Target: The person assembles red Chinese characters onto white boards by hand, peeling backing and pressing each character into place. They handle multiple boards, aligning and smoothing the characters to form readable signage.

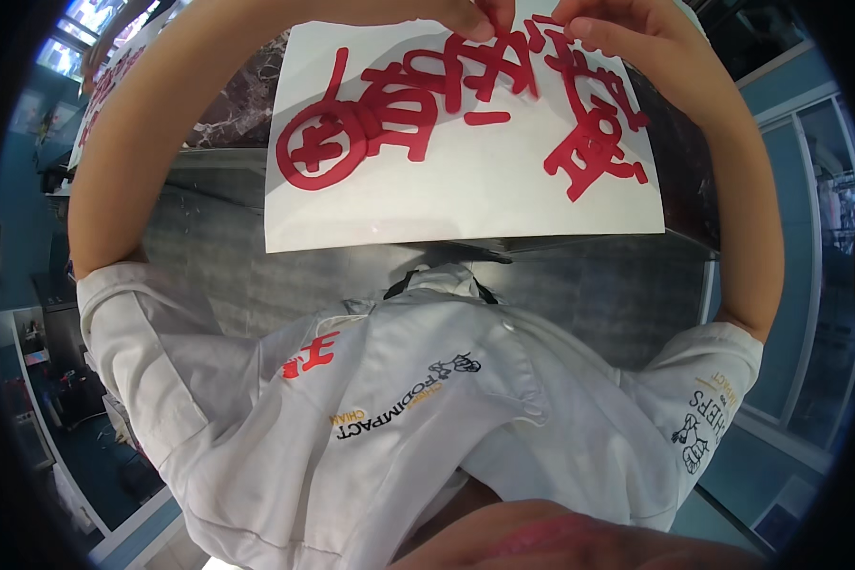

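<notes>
At the top of the frame both bare hands met over a white sheet (465, 190) that carried large red cut-out shapes (404, 109). The left hand (465, 14) sat at the upper middle edge, only its fingers showing, and its grip was pinched together on a strand of the red material near the sheet's top edge. The right hand (627, 28) came in just beside it, upper right of centre, with its fingertips pressed together on the neighbouring red strand. The two grips were very close, almost touching.

The sheet lay across the upper centre of the frame, resting on a dark marbled tabletop (233, 109), with its lower edge overhanging the front. Below it, filling the lower half of the frame, was the person's own white jacket (427, 418) with rolled short sleeves and small printed marks; the bare forearms curved up along both sides of the frame to the sheet.

As for progress, the red shapes looked mostly flat and whole on the sheet: the ringed figure at the left (318, 152) and the figure at the right (594, 152) lay undisturbed. Only the top middle portion, under the fingers, seemed to be lifted or worked. I judged the handling of the red material to be at an early stage, with nearly all of it left to deal with.
</notes>
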A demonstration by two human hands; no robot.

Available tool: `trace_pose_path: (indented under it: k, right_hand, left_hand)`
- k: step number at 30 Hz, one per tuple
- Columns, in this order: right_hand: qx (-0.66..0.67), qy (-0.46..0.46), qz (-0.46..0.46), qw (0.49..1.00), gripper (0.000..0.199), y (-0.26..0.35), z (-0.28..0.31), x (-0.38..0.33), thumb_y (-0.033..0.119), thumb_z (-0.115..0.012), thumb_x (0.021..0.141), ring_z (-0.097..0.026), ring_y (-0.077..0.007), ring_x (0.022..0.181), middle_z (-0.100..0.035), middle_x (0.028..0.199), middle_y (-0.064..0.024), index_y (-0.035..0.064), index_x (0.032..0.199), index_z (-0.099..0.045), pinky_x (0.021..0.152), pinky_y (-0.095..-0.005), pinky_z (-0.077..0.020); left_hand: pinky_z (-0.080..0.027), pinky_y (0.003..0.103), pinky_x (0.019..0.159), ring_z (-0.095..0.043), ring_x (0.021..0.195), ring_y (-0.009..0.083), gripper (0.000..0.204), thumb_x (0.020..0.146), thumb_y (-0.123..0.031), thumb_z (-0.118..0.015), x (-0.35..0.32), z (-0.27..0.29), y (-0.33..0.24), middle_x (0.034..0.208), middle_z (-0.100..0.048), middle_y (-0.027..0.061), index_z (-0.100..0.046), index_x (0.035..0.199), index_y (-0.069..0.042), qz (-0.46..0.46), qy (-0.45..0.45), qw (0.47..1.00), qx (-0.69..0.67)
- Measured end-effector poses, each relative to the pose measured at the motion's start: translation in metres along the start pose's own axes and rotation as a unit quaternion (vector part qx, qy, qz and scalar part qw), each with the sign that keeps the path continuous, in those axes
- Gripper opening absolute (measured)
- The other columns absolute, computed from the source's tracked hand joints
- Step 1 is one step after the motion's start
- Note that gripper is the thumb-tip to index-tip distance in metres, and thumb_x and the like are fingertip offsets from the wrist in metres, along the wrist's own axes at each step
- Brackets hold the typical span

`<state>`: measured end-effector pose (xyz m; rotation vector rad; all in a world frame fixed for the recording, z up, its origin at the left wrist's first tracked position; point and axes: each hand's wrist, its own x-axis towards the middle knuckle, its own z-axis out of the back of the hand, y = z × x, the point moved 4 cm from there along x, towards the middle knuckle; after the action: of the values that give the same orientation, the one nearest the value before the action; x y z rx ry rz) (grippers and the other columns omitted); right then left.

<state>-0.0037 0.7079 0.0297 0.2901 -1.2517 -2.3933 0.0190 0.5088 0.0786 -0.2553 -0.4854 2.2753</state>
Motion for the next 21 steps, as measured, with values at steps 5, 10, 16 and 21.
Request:
trace_pose_path:
  k: [5,10,16,21]
  right_hand:
    - [0.055,0.052,0.047,0.996,0.019,0.005,-0.012,0.011,0.008,-0.063,0.097,-0.062,-0.009,0.091,-0.069,0.099,-0.0031,-0.0003,0.113,-0.068,0.084,-0.0244,-0.0507]
    - [0.088,0.051,0.105,0.989,0.027,0.01,-0.02,0.02,0.004,-0.063,0.096,-0.063,-0.0105,0.096,-0.067,0.112,-0.0064,-0.0019,0.121,-0.065,0.086,-0.0258,-0.0516]
    - [0.165,0.053,0.09,0.981,0.032,0.018,-0.03,0.02,0.001,-0.064,0.094,-0.066,-0.0124,0.097,-0.07,0.111,-0.0076,-0.0026,0.125,-0.063,0.085,-0.027,-0.0536]
    - [0.162,-0.03,0.053,0.985,0.027,0.021,-0.021,0.033,0.002,-0.065,0.092,-0.068,-0.0141,0.091,-0.073,0.1,-0.0072,-0.0029,0.119,-0.066,0.083,-0.0282,-0.0543]
  left_hand:
    - [-0.056,0.024,0.079,-0.068,0.082,0.011,0.018,0.09,-0.002,-0.071,0.004,0.009,0.036,0.09,-0.075,0.0057,-0.074,0.107,0.002,0.026,-0.029,0.976,-0.213]
    - [-0.058,0.028,0.088,-0.07,0.088,0.0144,0.02,0.09,0.004,-0.068,0.0,0.013,0.046,0.097,-0.073,0.0086,-0.07,0.11,0.005,0.002,-0.013,0.952,-0.306]
    - [-0.058,0.028,0.084,-0.069,0.087,0.0135,0.022,0.09,0.006,-0.065,0.004,0.005,0.053,0.097,-0.072,0.0076,-0.065,0.112,0.003,0.004,-0.02,0.938,-0.346]
    - [-0.054,0.024,0.078,-0.068,0.084,0.0116,0.017,0.091,0.005,-0.063,-0.003,0.022,0.052,0.093,-0.073,0.0072,-0.067,0.107,0.003,-0.006,-0.121,0.965,-0.232]
